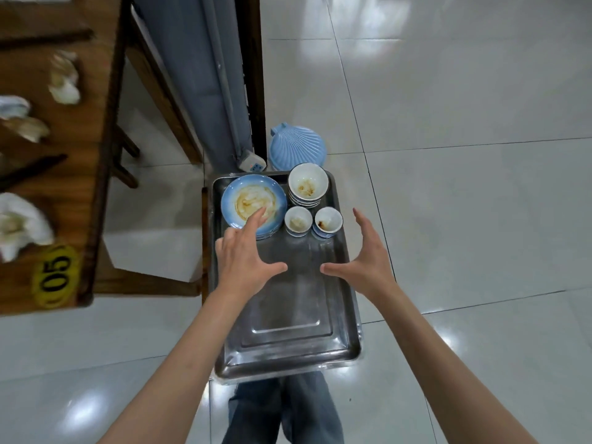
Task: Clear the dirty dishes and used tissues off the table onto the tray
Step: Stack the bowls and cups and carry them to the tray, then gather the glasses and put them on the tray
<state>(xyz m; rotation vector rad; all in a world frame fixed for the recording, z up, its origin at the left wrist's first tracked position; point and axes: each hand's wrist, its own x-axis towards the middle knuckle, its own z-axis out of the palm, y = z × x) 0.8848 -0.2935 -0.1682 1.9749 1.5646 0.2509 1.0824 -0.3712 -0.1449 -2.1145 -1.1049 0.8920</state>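
Observation:
A steel tray (pixel 288 325) lies below me, its near half bare. At its far end sit stacked blue plates (pixel 246 195) smeared with sauce, a stack of white bowls (pixel 308 186), and two small cups (pixel 298 221) (pixel 328 222). My left hand (pixel 245 254) hovers open over the tray's left side, its fingers reaching over the plates. My right hand (pixel 368 254) is open above the tray's right edge, holding nothing. On the wooden table (pixel 80 200) at the left lie several crumpled tissues (pixel 19 225) (pixel 64 78) and dark chopsticks (pixel 32 169).
A yellow "05" tag (pixel 54 275) marks the table corner. A wooden chair (pixel 153 283) stands between table and tray. Beyond the tray sit a blue shell-shaped object (pixel 298 145), a power strip (pixel 253 162) and a grey padded post (pixel 205 75). Glossy floor tiles spread to the right.

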